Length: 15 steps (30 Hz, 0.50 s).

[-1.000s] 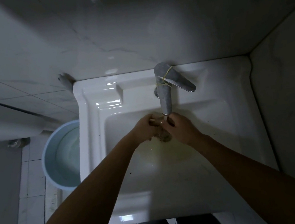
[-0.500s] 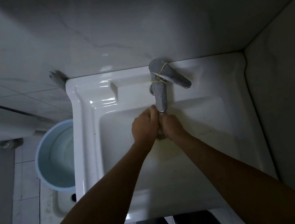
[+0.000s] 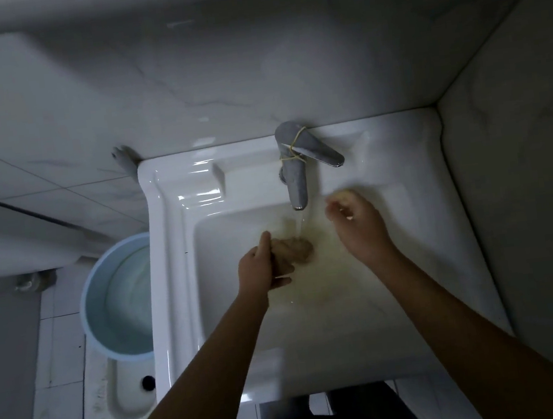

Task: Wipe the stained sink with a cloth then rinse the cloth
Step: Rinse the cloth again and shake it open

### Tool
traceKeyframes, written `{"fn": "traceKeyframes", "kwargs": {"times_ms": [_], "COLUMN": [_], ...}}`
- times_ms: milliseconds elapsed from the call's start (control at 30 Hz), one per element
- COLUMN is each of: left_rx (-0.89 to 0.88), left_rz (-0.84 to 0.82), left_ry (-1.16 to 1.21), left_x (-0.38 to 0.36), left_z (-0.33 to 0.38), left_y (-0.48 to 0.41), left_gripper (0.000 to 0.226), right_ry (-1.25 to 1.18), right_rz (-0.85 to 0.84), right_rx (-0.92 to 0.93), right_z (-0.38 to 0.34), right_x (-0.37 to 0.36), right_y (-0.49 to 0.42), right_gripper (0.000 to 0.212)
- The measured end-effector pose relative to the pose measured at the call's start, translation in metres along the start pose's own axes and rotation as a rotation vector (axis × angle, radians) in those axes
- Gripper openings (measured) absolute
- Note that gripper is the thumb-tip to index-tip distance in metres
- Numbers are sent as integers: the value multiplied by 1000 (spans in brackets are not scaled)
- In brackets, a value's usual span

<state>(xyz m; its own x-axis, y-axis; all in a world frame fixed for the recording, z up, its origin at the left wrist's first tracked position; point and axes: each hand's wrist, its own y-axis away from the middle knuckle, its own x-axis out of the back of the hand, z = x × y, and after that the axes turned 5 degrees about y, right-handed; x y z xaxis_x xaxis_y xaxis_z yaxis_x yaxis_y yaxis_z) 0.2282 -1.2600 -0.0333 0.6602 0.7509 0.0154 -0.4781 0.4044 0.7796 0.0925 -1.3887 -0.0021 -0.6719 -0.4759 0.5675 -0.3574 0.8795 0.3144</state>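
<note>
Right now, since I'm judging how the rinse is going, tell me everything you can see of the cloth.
The cloth is a tan bunched wad; blur hides its weave and edges. It is inside the sink basin, just under the thin stream from the faucet. The left hand grips its left end; the right hand is apart from it.

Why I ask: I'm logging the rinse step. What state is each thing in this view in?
Faucet: running, thin stream falling.
Cloth: bunched up, at the foot of the stream.
Left hand: grips the cloth.
Right hand: beside the spout, fingers curled, blurred; whether it holds anything is unclear.
Sink: yellowish stain on the basin floor.
Bucket: upright on the floor, holding water.
</note>
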Motion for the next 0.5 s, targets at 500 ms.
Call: {"fn": "traceKeyframes", "kwargs": {"times_ms": [500], "left_rx": [-51], "left_rz": [-32], "left_ry": [119], "left_x": [55], "left_z": [3], "left_y": [59], "left_gripper": [43], "right_ry": [-361], "right_rz": [32], "right_rx": [2], "right_z": [-43], "right_x": [19], "right_y": [-17], "right_gripper": [39]}}
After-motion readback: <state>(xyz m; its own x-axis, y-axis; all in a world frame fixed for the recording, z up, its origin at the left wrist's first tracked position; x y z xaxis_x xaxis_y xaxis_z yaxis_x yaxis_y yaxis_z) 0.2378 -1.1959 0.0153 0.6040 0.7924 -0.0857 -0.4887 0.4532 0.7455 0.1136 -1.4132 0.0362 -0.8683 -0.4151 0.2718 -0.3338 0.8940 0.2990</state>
